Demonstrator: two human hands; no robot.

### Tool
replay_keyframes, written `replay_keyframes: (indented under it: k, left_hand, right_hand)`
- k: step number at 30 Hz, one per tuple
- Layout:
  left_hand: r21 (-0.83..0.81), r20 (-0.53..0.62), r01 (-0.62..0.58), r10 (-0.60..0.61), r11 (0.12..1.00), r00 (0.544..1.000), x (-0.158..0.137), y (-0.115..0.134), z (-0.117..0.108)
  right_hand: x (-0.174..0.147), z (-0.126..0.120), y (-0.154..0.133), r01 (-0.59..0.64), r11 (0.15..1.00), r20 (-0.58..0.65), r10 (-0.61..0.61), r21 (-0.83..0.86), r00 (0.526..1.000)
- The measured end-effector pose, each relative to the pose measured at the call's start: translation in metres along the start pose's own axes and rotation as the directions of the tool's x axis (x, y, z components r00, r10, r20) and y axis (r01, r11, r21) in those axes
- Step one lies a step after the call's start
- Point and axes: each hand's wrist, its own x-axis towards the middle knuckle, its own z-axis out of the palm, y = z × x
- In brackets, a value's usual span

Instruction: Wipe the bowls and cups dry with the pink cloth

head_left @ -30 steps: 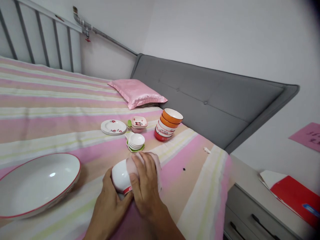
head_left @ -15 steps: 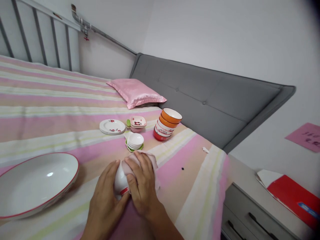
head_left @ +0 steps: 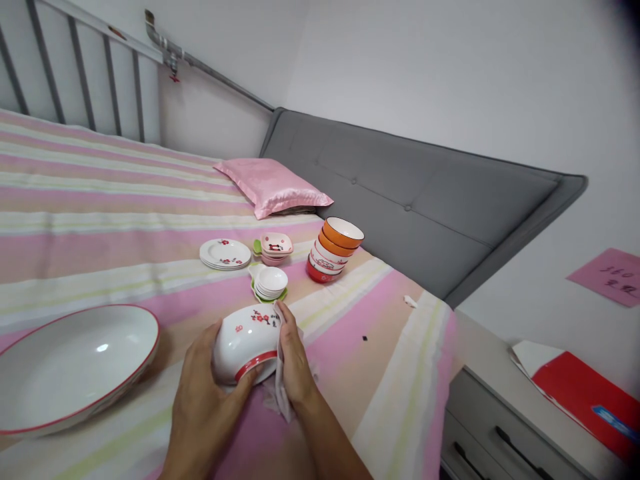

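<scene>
A white bowl point(head_left: 243, 338) with red blossoms and a red band is held tilted on its side above the bed, its outer wall and base toward me. My left hand point(head_left: 207, 380) grips it from the left, thumb on the base. On the right side, my right hand point(head_left: 295, 360) presses a pale pink cloth point(head_left: 283, 387) against the bowl; part of the cloth hangs below. Beyond the bowl sit small white dishes point(head_left: 271, 281) stacked on a green-edged dish. A stack of orange, white and red bowls point(head_left: 334, 250) stands farther back on the right.
A large oval white dish point(head_left: 75, 367) with a red rim lies at left. Flowered plates point(head_left: 225, 253) and pink square dishes point(head_left: 276, 247) are stacked farther back. A pink pillow point(head_left: 273, 183) rests by the grey headboard point(head_left: 400, 180). A drawer cabinet point(head_left: 495, 407) stands at right.
The bowl has turned so its flowered side shows. My right hand and the cloth have shifted from over the bowl to its right side; the left hand keeps its grip.
</scene>
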Motion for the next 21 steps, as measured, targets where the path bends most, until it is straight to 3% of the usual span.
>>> replay_keyframes:
  k: [4,8,12,16,21]
  left_hand:
    - [0.012,-0.002,-0.018,0.018,1.000,1.000,0.000,0.001,0.000]
    - [0.069,-0.001,-0.094,0.094,0.993,0.996,-0.002,-0.002,0.003]
    - [0.130,-0.015,-0.196,0.200,0.972,0.980,-0.006,-0.008,0.006]
    - [0.140,-0.018,-0.257,0.262,0.956,0.965,-0.008,-0.011,0.006]
    - [0.126,-0.009,-0.260,0.263,0.957,0.965,-0.007,-0.011,0.005]
  right_hand:
    - [-0.002,0.001,0.002,-0.027,1.000,-0.014,0.027,0.011,1.000]
    - [-0.010,0.001,-0.003,0.117,0.961,-0.005,-0.122,-0.251,0.993]
    - [-0.016,0.000,-0.018,0.315,0.779,0.118,-0.301,-0.543,0.946]
    - [-0.017,0.002,-0.031,0.440,0.601,0.238,-0.388,-0.667,0.890]
    - [-0.016,0.007,-0.035,0.485,0.509,0.268,-0.441,-0.712,0.856]
